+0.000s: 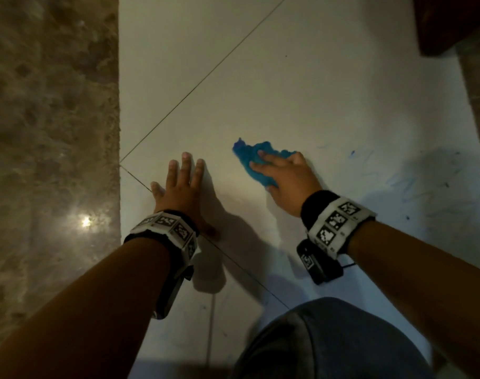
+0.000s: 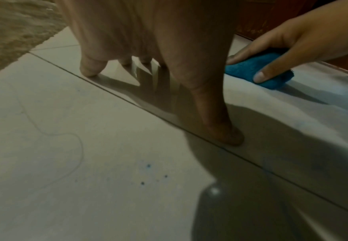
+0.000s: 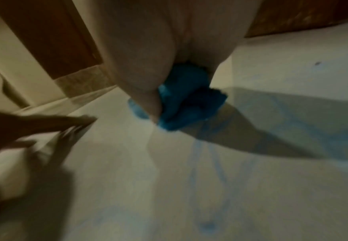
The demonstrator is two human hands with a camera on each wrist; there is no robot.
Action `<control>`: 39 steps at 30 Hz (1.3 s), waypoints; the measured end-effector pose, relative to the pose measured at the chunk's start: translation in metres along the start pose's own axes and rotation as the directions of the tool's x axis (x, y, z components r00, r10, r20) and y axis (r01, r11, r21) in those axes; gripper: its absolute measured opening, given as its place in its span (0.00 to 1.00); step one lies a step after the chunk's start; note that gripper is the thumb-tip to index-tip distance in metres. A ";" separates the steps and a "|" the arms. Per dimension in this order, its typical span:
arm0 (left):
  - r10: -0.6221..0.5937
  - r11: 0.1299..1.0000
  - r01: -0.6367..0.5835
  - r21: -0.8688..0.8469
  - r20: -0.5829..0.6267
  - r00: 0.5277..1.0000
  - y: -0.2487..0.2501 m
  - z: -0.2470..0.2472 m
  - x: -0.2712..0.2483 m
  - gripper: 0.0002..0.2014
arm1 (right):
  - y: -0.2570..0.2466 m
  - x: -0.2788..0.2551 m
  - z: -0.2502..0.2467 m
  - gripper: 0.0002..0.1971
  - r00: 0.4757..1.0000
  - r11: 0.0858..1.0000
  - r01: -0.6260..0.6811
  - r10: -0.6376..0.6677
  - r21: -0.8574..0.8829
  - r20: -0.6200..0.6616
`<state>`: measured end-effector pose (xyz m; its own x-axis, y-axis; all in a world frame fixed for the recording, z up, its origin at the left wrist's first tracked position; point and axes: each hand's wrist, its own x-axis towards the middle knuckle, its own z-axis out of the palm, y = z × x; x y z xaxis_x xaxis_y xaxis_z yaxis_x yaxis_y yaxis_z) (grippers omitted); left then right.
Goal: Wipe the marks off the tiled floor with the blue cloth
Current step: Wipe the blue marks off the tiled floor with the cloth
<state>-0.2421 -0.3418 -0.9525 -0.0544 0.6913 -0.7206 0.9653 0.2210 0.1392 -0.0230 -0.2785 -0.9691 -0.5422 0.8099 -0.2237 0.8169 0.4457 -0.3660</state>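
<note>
Pressing the bunched, fluffy blue cloth to the pale glossy tiled floor, the right hand has its fingers and thumb curled round the wad. The left hand lies flat with straight, spread fingers, holding nothing, braced across a dark grout line. The cloth sits left of the faint blue scribbled marks, well apart from most of them; separate blue dots lie near the left wrist. The likely failures: a small wad smearing pigment rather than lifting it, strokes missing the scattered dots, or the bracing palm slipping on the shiny tile.
</note>
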 end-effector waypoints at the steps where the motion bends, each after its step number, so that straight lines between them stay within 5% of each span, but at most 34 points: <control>1: -0.002 1.000 0.002 0.003 -0.001 1.000 0.000 0.001 0.000 0.76 | -0.010 -0.005 0.006 0.27 0.999 0.999 0.050 -0.050 0.001 0.006; 4: -0.014 1.000 0.014 0.025 -0.001 1.000 0.003 0.000 -0.001 0.77 | -0.023 -0.029 0.022 0.28 0.921 0.928 0.374 -0.371 0.000 0.117; 6: -0.018 0.999 0.018 0.028 0.001 1.000 0.003 0.000 -0.001 0.76 | -0.012 -0.028 0.012 0.26 0.893 0.902 0.429 -0.417 -0.042 0.169; 10: -0.007 1.000 0.007 0.009 0.000 1.000 0.001 0.000 0.000 0.76 | 0.013 -0.002 -0.009 0.24 0.994 0.994 0.106 -0.105 -0.028 0.024; 13: -0.006 1.000 0.007 0.020 -0.010 1.000 0.001 0.001 0.001 0.76 | 0.000 -0.004 0.004 0.29 1.000 0.999 0.001 -0.001 -0.033 -0.003; 16: -0.012 1.000 0.012 0.027 -0.001 1.000 0.002 0.001 0.000 0.77 | -0.016 -0.026 0.023 0.31 0.928 0.930 0.363 -0.357 -0.049 0.105; 18: -0.013 0.999 0.013 0.034 -0.003 1.000 0.002 0.001 0.000 0.77 | -0.011 -0.023 0.012 0.25 0.879 0.875 0.474 -0.465 -0.099 0.108; 21: 0.002 1.000 -0.002 0.012 0.010 1.000 0.001 -0.001 0.000 0.76 | 0.009 -0.001 -0.009 0.23 0.983 0.979 0.182 -0.183 -0.094 0.002; 23: 0.006 1.000 -0.006 0.013 0.012 1.000 0.001 -0.001 0.001 0.76 | 0.029 0.008 -0.009 0.25 1.000 0.998 0.016 -0.015 -0.053 0.020; 25: 0.006 1.000 -0.006 0.016 0.006 1.000 0.000 0.000 0.002 0.76 | 0.033 0.009 -0.011 0.25 0.998 1.000 -0.003 0.005 -0.026 0.065; 31: 0.000 1.000 0.000 0.012 0.005 1.000 0.001 0.001 0.002 0.77 | 0.003 -0.019 0.001 0.25 0.973 0.976 0.168 -0.186 0.136 0.134; 34: -0.006 1.000 0.006 0.025 0.010 1.000 0.002 0.000 0.002 0.77 | -0.002 -0.018 0.003 0.23 0.840 0.871 0.492 -0.481 0.024 0.250; 35: -0.003 1.000 0.002 0.022 0.015 1.000 0.002 0.000 0.002 0.77 | 0.005 -0.009 -0.004 0.23 0.814 0.858 0.512 -0.499 0.041 0.298; 39: 0.007 1.000 -0.008 0.005 0.018 1.000 -0.001 0.000 0.004 0.77 | 0.028 0.016 -0.013 0.25 0.967 0.979 0.203 -0.195 -0.029 0.164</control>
<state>-0.2429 -0.3393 -0.9558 -0.0427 0.6807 -0.7313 0.9669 0.2124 0.1412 -0.0060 -0.2480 -0.9711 -0.7160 0.6337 -0.2928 0.6955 0.6114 -0.3774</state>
